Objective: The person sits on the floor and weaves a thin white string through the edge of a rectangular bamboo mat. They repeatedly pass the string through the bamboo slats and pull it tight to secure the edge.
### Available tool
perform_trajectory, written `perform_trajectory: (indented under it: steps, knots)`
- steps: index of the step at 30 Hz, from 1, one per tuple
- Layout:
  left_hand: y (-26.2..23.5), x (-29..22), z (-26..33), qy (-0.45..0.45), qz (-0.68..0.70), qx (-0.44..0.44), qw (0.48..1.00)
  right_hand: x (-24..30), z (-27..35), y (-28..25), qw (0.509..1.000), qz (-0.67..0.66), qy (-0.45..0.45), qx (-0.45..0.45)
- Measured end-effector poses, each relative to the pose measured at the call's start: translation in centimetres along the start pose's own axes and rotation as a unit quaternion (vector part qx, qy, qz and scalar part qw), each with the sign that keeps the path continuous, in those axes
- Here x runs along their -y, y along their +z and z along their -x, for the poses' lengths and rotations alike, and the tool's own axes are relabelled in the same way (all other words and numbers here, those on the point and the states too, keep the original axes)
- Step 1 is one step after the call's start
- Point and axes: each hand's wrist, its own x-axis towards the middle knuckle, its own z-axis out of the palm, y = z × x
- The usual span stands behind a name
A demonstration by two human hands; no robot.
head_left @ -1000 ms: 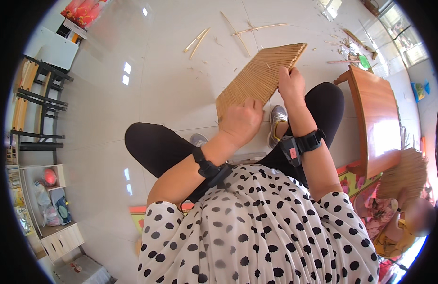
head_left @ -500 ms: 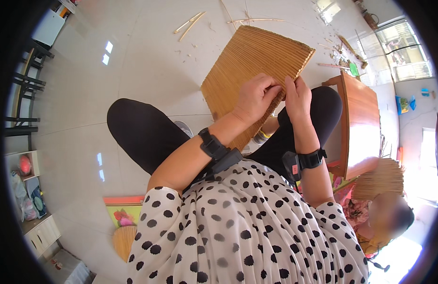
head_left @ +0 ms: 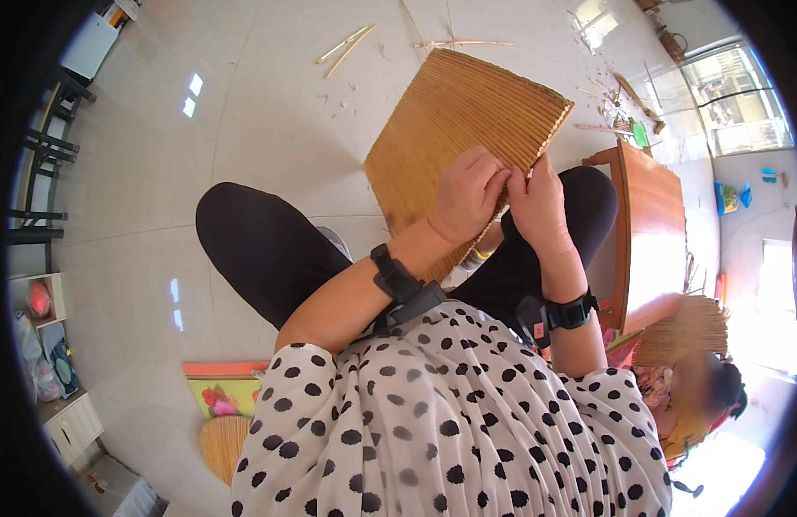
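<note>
A stiff golden-brown mat [head_left: 463,112] of thin stalks laid side by side tilts up between my knees, its cut stalk ends showing along the right edge. My left hand [head_left: 470,194] is closed at that edge, its thumb and fingers pinched together over the near right part of the mat. Close beside it, my right hand [head_left: 539,202] is also closed, fingertips bent around the same edge. Both thumbs nearly meet there. Whether a thread or some other small thing lies between the fingertips is too small to make out.
Loose stalks [head_left: 346,50] and scraps lie on the tiled floor beyond the mat. A low wooden table [head_left: 653,233] stands at my right, with another person [head_left: 674,414] and a second stalk mat [head_left: 683,332] behind it. A round stalk mat [head_left: 223,444] lies lower left.
My right hand has moved slightly toward me along the mat's edge, and its fingers have curled in more. My left hand has come a little nearer. The mat has hardly moved.
</note>
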Motion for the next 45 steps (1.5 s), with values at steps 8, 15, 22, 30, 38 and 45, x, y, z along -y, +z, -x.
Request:
perform_trajectory:
  steps: [8, 15, 22, 30, 38, 45]
  knots:
    - [-7.4, 0.4, -3.5, 0.001, -0.056, -0.144, 0.988, -0.4, -0.4, 0.1, 0.996, 0.069, 0.06, -0.011]
    - [-8.9, -2.2, -4.8, -0.259, 0.484, -0.04, 0.835, -1.6, -0.6, 0.5, 0.999, 0.005, 0.037, 0.016]
    - [-27.2, -1.0, -9.6, -0.082, 0.257, -0.289, 0.918, -0.5, -0.5, -0.4, 1.0, -0.004, 0.005, -0.012]
    - [-6.2, -1.4, -0.3, -0.214, 0.024, 0.154, 0.964, -0.4, -0.5, -0.2, 0.998, -0.058, 0.026, 0.01]
    - [-3.2, -0.8, -0.4, -0.169, -0.076, 0.158, 0.97, 0.3, -0.4, -0.4, 0.999, -0.034, -0.006, 0.005]
    - [-7.5, -0.6, -0.7, -0.427, 0.391, 0.217, 0.786, 1.3, -0.4, -0.6, 0.998, -0.046, -0.051, 0.014]
